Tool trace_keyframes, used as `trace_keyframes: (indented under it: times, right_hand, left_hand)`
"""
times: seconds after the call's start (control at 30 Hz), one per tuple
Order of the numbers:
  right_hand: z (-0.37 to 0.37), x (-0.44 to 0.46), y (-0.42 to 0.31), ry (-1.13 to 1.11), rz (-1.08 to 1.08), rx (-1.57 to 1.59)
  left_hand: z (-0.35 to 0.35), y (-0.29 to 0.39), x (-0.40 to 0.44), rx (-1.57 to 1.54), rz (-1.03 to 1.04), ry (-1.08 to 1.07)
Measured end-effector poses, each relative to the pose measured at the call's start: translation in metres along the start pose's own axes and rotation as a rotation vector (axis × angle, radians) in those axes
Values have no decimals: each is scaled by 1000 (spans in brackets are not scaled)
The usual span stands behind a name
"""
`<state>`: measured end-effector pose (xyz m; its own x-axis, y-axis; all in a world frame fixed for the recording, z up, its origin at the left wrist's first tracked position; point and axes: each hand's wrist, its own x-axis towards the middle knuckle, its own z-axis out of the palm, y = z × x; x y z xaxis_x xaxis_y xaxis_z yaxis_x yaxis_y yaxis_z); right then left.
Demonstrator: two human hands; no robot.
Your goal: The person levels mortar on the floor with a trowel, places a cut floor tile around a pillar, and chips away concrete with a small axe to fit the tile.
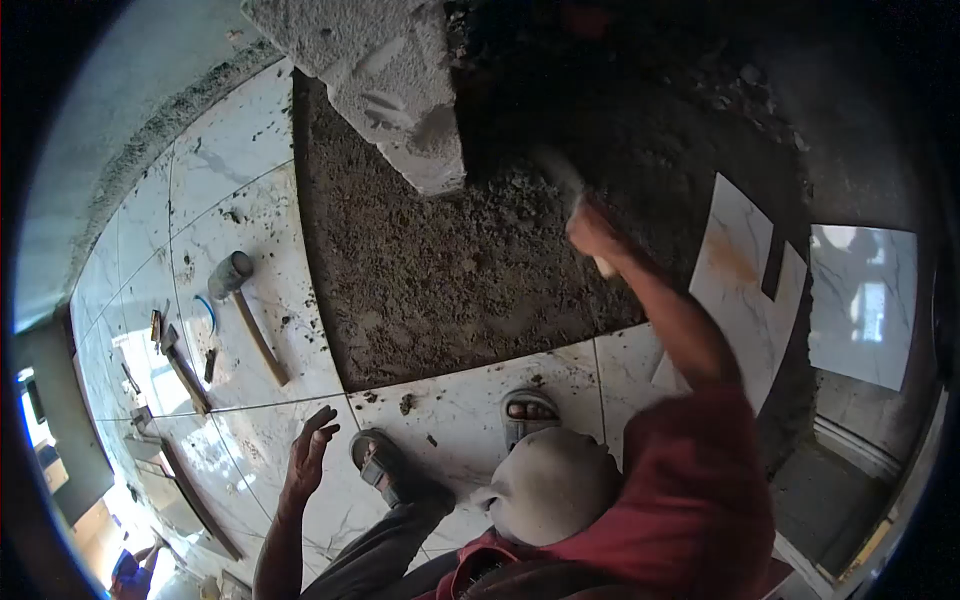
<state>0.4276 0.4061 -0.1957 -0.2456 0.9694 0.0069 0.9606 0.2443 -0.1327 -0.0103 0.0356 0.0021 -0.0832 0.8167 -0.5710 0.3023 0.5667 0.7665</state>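
My right hand (595, 232) is closed around the handle of a trowel (558, 172). The trowel's blade is blurred, over a bed of dark, crumbly mortar (440, 280), and a pale handle end shows below my fist. My left hand (312, 450) hangs with fingers extended above the white marbled tiles (375, 490), left of my sandalled feet, holding nothing. A rubber mallet (236, 270) with a wooden handle lies on the tiles beyond it. Farther left is a hammer (182, 368). A rounded grey shape (555, 485) covers part of my right leg.
A rough concrete mass (400, 100) juts over the mortar from the top. Cut tile pieces (735, 250) lie at the right, near another tile (865, 300). Crumbs of mortar dot the laid tiles. Another person (130, 572) is partly visible at the lower left.
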Motion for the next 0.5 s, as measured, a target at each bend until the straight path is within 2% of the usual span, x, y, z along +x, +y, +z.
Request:
trace_keyframes:
  times: [0.1,0.17,0.2,0.27,0.33,0.4,0.43,0.47,0.5]
  right_hand:
    - [-88,13,-17,-426,22,208]
    - [-84,63,0,-435,426,606]
    - [-54,33,-3,-472,436,607]
    - [23,-24,-6,-256,-96,-33]
    - [3,-27,-13,-114,-365,-363]
    - [-82,-15,-19,-354,178,274]
    - [-60,4,15,-437,225,497]
    - [-72,12,12,-331,442,685]
    - [-75,29,23,-353,564,787]
  left_hand:
    - [5,1,3,40,36,-31]
    - [7,5,11,79,62,-38]
    - [10,11,4,69,27,-50]
    - [7,5,0,67,46,-66]
    - [3,0,-5,72,37,-38]
    - [4,2,-1,40,36,-17]
    - [5,1,-2,20,39,-7]
    - [6,1,-7,-1,30,4]
    - [7,5,-8,24,-10,-8]
